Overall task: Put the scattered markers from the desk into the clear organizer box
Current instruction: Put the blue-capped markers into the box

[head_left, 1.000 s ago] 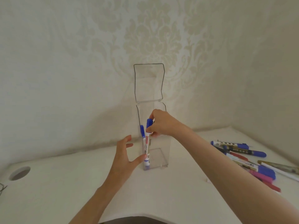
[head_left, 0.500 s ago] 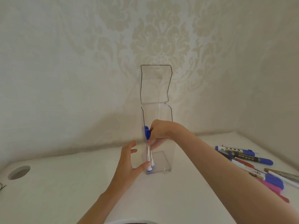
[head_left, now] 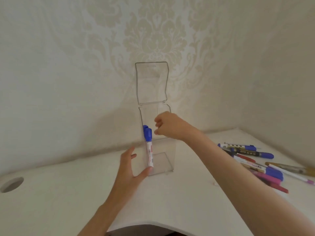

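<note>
Pale damask wallpaper (head_left: 153, 36) is filling the whole upper half of the frame, wrapping around a corner on the right. A white counter (head_left: 59, 198) is sitting below, with a round cable hole (head_left: 12, 184) showing at far left.

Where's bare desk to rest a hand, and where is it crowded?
Bare: the desk between the cable hole and the left hand, and the front strip between the forearms. Crowded: the marker pile at right.
</note>
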`<action>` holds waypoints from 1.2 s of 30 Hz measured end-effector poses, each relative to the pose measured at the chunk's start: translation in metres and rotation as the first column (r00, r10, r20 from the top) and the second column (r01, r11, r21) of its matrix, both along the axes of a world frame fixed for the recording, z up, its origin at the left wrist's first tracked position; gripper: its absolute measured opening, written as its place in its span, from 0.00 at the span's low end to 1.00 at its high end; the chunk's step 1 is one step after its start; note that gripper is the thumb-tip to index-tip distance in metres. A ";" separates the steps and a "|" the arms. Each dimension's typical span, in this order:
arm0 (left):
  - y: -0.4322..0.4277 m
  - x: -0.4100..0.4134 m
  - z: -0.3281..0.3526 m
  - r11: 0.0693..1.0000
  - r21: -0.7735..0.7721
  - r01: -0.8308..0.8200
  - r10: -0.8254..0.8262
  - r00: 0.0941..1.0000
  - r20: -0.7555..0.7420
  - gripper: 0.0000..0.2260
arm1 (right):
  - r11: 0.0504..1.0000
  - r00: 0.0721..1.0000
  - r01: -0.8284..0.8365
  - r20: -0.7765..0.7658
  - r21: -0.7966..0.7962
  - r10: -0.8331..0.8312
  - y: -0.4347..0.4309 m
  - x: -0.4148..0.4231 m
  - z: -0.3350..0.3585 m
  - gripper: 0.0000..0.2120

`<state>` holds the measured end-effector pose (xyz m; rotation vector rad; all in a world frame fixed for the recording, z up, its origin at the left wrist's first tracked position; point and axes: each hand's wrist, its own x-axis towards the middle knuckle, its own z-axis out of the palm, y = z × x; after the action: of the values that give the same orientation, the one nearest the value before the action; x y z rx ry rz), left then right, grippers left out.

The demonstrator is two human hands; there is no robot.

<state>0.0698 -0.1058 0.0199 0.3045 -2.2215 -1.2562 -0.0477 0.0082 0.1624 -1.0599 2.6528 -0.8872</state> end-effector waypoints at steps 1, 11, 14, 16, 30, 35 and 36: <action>0.005 0.007 0.003 0.999 -0.039 -0.028 0.025 0.997 -0.076 0.33 | 0.982 1.000 0.025 0.000 -0.188 -0.026 0.019 0.009 -0.001 0.16; 0.097 0.000 -0.023 0.836 -0.345 0.427 -0.379 0.904 0.199 0.24 | 0.720 0.763 0.612 0.007 -0.327 -0.646 0.256 0.010 -0.114 0.08; 0.114 -0.024 -0.026 0.804 -0.354 0.478 -0.394 0.874 0.286 0.21 | 0.644 0.662 0.715 -0.031 -0.272 -0.749 0.297 -0.006 -0.133 0.09; 0.129 -0.044 -0.018 0.805 -0.309 0.506 -0.434 0.858 0.275 0.15 | 0.659 0.663 0.715 -0.074 -0.233 -0.745 0.308 -0.017 -0.140 0.10; 0.238 -0.220 0.032 0.445 -0.440 0.780 -0.569 0.625 0.534 0.08 | 0.810 0.811 0.545 -0.109 -0.219 -0.575 0.324 -0.050 -0.150 0.05; 0.240 -0.227 0.037 0.285 -0.587 0.758 -0.449 0.646 0.617 0.11 | 0.826 0.824 0.546 -0.089 -0.141 -0.560 0.334 -0.050 -0.154 0.09; 0.240 -0.226 0.037 0.255 -0.609 0.752 -0.445 0.650 0.616 0.12 | 0.834 0.833 0.538 -0.073 -0.124 -0.548 0.336 -0.050 -0.155 0.10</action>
<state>-0.1566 0.1341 0.0566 -0.9339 -3.0832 -0.1990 -0.0972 0.3441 0.0070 -0.3507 3.0902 -1.0862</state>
